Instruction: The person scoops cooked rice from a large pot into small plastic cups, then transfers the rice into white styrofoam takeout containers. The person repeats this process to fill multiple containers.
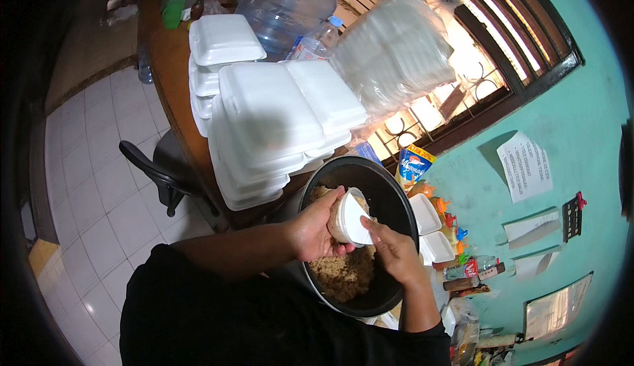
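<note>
My left hand (pixel 312 230) is wrapped around a small clear plastic cup (pixel 337 223) filled with what looks like fried rice, its mouth tilted towards my right. Between the thumb and fingers of my right hand (pixel 396 254) is a flat white scoop or scraper (pixel 357 223), lying across the mouth of the cup. Part of the cup's contents is hidden behind it. Both hands are over a large round pot (pixel 411 202) with a dark interior. Brownish rice (pixel 342 277) lies in the pot, heaped towards its left side.
Stacked white foam food boxes (pixel 270 108) stand on the wooden table (pixel 171 89) beyond the pot. Behind them are a large water bottle (pixel 285 9) and bagged foam boxes (pixel 396 49). Sauce bottles (pixel 448 222) line the right wall. A black chair (pixel 173 168) is at left.
</note>
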`<state>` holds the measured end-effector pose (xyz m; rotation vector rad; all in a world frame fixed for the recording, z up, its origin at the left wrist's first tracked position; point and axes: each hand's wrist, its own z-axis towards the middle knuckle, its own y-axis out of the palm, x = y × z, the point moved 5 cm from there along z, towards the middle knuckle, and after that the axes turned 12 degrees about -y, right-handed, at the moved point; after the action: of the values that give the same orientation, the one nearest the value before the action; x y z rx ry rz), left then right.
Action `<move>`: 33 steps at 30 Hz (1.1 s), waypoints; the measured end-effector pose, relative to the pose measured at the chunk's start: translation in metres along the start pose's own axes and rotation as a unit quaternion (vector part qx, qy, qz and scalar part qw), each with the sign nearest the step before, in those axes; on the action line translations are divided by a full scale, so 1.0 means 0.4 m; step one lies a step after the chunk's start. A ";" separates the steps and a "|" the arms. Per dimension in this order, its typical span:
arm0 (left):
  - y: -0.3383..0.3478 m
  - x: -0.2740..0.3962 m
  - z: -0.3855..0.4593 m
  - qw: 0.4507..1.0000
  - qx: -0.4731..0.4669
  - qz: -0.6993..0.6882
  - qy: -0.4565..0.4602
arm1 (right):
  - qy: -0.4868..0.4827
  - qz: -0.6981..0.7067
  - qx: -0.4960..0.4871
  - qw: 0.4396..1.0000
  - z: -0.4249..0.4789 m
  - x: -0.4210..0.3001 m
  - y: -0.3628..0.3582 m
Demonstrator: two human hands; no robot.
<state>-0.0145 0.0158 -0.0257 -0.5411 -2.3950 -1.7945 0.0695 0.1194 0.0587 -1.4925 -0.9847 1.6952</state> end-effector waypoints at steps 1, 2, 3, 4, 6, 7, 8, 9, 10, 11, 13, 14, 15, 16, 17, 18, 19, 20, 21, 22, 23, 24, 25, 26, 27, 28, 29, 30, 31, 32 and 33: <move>0.007 0.003 -0.004 1.000 -0.015 0.015 0.013 | -0.021 0.057 0.017 0.998 0.002 0.018 -0.014; 0.014 0.002 -0.008 0.999 -0.030 0.030 0.025 | -0.043 0.114 0.035 0.992 0.003 0.029 -0.032; 0.025 0.003 -0.008 0.997 -0.049 0.046 0.035 | -0.024 0.164 0.029 0.986 0.003 0.040 -0.049; 0.030 0.005 -0.016 0.997 -0.040 0.055 0.042 | 0.045 0.213 0.044 0.975 -0.011 0.051 -0.066; 0.019 0.009 -0.015 0.996 -0.049 0.050 0.052 | 0.126 0.301 0.082 0.942 -0.038 0.068 -0.088; 0.016 0.013 -0.017 0.996 -0.056 0.046 0.058 | 0.139 0.340 0.106 0.924 -0.052 0.079 -0.095; 0.019 0.019 -0.021 0.996 -0.067 0.039 0.053 | 0.150 0.379 0.129 0.904 -0.060 0.086 -0.098; 0.019 0.019 -0.020 0.995 -0.071 0.043 0.057 | 0.157 0.365 0.120 0.910 -0.060 0.093 -0.087; 0.019 0.019 -0.019 0.994 -0.075 0.047 0.060 | 0.164 0.351 0.111 0.915 -0.056 0.096 -0.071; 0.019 0.020 -0.018 0.994 -0.079 0.052 0.064 | 0.170 0.337 0.102 0.920 -0.049 0.094 -0.053; 0.016 0.012 -0.008 0.996 -0.052 0.046 0.061 | 0.207 0.326 0.077 0.919 -0.042 0.057 -0.013; 0.014 0.009 -0.006 0.997 -0.038 0.042 0.060 | 0.133 0.311 0.089 0.937 -0.032 0.064 0.017; 0.007 0.007 -0.002 0.997 -0.040 0.037 0.062 | 0.062 0.293 0.102 0.949 -0.022 0.054 0.041; -0.005 0.006 0.006 0.996 -0.042 0.032 0.065 | 0.084 0.275 0.077 0.955 -0.028 0.044 0.051; -0.011 0.004 0.011 0.996 -0.045 0.028 0.066 | 0.087 0.264 0.074 0.958 -0.027 0.035 0.049; -0.009 0.006 0.004 0.996 -0.031 0.025 0.079 | 0.087 0.258 0.070 0.960 -0.025 0.031 0.052; 0.003 0.005 -0.005 0.995 -0.052 0.027 0.076 | 0.086 0.270 0.075 0.956 -0.025 0.042 0.052; 0.016 0.005 -0.014 0.994 -0.073 0.028 0.071 | 0.086 0.281 0.078 0.953 -0.027 0.053 0.052; 0.025 0.005 -0.018 0.993 -0.095 0.030 0.066 | 0.108 0.321 0.080 0.937 -0.031 0.051 0.028; 0.035 0.008 -0.019 0.985 -0.153 0.053 0.063 | 0.133 0.358 0.086 0.920 -0.038 0.043 0.001; 0.029 0.009 -0.029 0.984 -0.152 0.065 0.071 | 0.177 0.409 0.063 0.893 -0.038 0.034 -0.012; 0.033 0.010 -0.032 0.981 -0.160 0.079 0.071 | 0.172 0.425 0.094 0.884 -0.038 0.024 -0.023; 0.037 0.010 -0.036 0.979 -0.168 0.093 0.071 | 0.163 0.448 0.115 0.871 -0.046 0.017 -0.035; 0.040 0.011 -0.040 0.976 -0.174 0.106 0.072 | 0.154 0.471 0.135 0.858 -0.062 0.015 -0.052; 0.045 0.007 -0.041 0.977 -0.200 0.066 0.044 | 0.145 0.493 0.153 0.844 -0.076 0.016 -0.066; 0.051 0.004 -0.042 0.974 -0.225 0.024 0.016 | 0.123 0.476 0.185 0.851 -0.087 0.031 -0.078; 0.058 0.000 -0.044 0.968 -0.249 -0.017 -0.011 | 0.120 0.443 0.191 0.868 -0.100 0.035 -0.090; 0.052 -0.001 -0.041 0.978 -0.204 -0.048 0.003 | 0.106 0.379 0.205 0.896 -0.110 0.033 -0.094; 0.052 -0.007 -0.044 0.980 -0.199 -0.012 -0.006 | 0.090 0.314 0.218 0.920 -0.116 0.028 -0.100; 0.051 -0.011 -0.048 0.981 -0.193 0.024 -0.015 | 0.039 0.244 0.193 0.949 -0.113 0.011 -0.106; 0.051 -0.015 -0.051 0.980 -0.187 0.061 -0.024 | -0.013 0.172 0.167 0.971 -0.111 -0.010 -0.112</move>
<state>-0.0045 0.0002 -0.0029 -0.7559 -2.0036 -2.2094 0.1141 0.1430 0.0968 -1.4734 -0.4329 2.0100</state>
